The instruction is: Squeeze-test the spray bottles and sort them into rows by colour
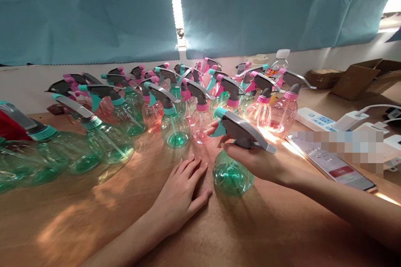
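Observation:
A green spray bottle [233, 175] with a grey and teal spray head stands upright on the wooden table [125, 217]. My right hand [250, 156] is wrapped around its neck, just under the spray head, with fingers near the teal trigger. My left hand [184, 187] lies flat on the table to the left of that bottle, fingers spread, holding nothing. Just beyond my hands stand another green spray bottle [175, 131] and a pink spray bottle [203, 125].
Several green and pink spray bottles fill the back and left of the table, including a green one [109, 146]. At the right lie a phone [335, 164] and a power strip [316, 120] with plugged-in chargers. An open cardboard box [357, 79] sits behind them.

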{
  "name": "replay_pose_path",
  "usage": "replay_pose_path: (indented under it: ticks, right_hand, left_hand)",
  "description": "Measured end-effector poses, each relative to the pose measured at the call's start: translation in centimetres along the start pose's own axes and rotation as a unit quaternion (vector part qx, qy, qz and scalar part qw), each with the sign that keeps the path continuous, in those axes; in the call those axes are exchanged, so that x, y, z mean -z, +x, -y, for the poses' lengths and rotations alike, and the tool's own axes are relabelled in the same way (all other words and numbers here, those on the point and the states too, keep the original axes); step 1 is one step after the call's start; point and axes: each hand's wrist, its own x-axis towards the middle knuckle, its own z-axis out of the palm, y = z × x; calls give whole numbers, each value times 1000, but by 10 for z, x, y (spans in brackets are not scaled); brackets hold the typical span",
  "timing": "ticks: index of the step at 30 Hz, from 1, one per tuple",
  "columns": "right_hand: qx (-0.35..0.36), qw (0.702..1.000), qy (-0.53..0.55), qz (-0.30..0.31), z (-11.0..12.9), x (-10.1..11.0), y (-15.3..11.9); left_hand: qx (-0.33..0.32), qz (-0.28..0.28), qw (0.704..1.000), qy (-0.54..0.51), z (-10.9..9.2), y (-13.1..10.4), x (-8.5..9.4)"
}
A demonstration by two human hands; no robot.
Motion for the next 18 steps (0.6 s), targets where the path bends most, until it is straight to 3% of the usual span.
replay_pose_path:
  ticks: [6,11,18]
  right_hand:
    - [-33,999,25,11,4,2,0]
    - [-21,999,44,17,7,3,0]
    - [-22,999,38,21,4,1,0]
  left_hand:
    - [2,18,1000,5,-3,2,4]
    - [-3,-1,1000,2,-1,1,1]
    - [3,17,1000,2,-2,2,4]
